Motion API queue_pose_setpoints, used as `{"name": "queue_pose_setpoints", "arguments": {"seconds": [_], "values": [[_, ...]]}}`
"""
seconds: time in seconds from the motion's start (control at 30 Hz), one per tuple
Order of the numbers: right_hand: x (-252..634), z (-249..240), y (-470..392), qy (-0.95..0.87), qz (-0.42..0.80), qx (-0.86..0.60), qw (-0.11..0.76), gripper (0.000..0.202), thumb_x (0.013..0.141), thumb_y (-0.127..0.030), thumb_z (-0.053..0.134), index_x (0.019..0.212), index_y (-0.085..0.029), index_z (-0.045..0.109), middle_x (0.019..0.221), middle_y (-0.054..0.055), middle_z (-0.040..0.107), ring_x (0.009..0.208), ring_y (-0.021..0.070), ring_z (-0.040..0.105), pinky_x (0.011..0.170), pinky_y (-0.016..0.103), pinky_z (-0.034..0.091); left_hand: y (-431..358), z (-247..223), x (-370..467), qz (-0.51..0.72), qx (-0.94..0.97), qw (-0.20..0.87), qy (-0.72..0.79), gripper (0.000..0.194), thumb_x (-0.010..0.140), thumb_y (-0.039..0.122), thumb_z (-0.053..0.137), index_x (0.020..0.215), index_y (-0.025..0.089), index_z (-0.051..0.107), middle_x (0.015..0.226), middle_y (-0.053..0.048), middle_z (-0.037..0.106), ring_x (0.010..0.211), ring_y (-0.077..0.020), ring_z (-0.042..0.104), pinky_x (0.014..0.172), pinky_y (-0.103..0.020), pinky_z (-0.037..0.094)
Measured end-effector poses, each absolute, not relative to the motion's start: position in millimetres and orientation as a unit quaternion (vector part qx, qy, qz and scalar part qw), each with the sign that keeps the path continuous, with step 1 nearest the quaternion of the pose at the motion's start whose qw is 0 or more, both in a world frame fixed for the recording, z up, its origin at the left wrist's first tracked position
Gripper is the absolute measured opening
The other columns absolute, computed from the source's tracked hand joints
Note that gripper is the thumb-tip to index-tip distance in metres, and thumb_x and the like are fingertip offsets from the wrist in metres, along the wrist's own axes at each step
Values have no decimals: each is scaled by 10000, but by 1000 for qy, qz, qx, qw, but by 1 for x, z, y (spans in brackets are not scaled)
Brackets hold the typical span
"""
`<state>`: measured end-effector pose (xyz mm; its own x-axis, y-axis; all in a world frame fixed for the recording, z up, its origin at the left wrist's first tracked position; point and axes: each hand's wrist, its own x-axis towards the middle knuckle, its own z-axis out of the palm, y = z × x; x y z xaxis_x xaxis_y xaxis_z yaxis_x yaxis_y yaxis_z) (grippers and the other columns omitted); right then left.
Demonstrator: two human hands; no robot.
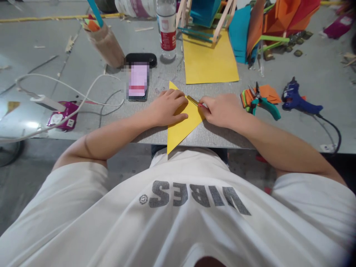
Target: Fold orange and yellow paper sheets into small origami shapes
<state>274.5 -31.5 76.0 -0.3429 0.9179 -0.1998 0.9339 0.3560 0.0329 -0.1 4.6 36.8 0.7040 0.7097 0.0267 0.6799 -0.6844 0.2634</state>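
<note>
A yellow sheet of paper (180, 131), folded to a triangle, lies at the table's front edge, with its lower tip reaching over the edge. My left hand (169, 107) presses on it from the left, fingers spread and thumb stretched out. In my right hand (219, 109) is a slim craft knife (194, 101), red at the grip, its metallic end pointing left toward my left fingertips. That end rests at the paper's upper right edge; whether it sits inside the fold I cannot tell.
Pliers (261, 100) lie on orange paper pieces, beside a blue glue gun (299, 97). Behind are another yellow sheet (210, 63), a water bottle (168, 31) and colourful paper models (289, 18). A phone (138, 81), a cup (105, 46) and a white cable (91, 87) occupy the left.
</note>
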Motion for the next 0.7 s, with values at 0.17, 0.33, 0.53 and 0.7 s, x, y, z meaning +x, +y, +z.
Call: {"name": "queue_pose_setpoints", "arguments": {"seconds": [0.17, 0.33, 0.53, 0.7], "values": [[272, 78, -32, 820, -32, 559, 122, 611, 1230, -410, 398, 1600, -181, 826, 1273, 243, 940, 1057, 428, 827, 849, 469, 387, 4, 37, 1, 62, 915, 118, 382, 479, 1144, 495, 732, 1527, 218, 807, 1752, -217, 717, 1651, -502, 629, 1412, -725, 490], [267, 78, -38, 826, -6, 550, 125, 613, 1239, -355, 342, 1513, -149, 849, 1188, 270, 931, 1021, 436, 836, 811, 470, 345, 4, 38, 1, 56, 916, 117, 381, 492, 1153, 493, 728, 1558, 223, 796, 1757, -214, 716, 1651, -502, 630, 1409, -721, 495], [263, 77, -46, 827, 1, 548, 127, 584, 1229, -298, 357, 1522, -112, 826, 1159, 297, 917, 1015, 430, 831, 831, 455, 360, 4, 38, 1, 53, 918, 109, 378, 510, 1169, 513, 711, 1582, 224, 788, 1763, -208, 715, 1661, -489, 629, 1413, -707, 498], [262, 77, -50, 836, 12, 529, 147, 589, 1199, -210, 346, 1539, -91, 813, 1105, 307, 908, 1036, 452, 851, 797, 454, 321, 5, 37, 1, 55, 917, 113, 378, 545, 1167, 522, 713, 1608, 210, 781, 1759, -222, 717, 1651, -499, 635, 1414, -726, 498]]}}
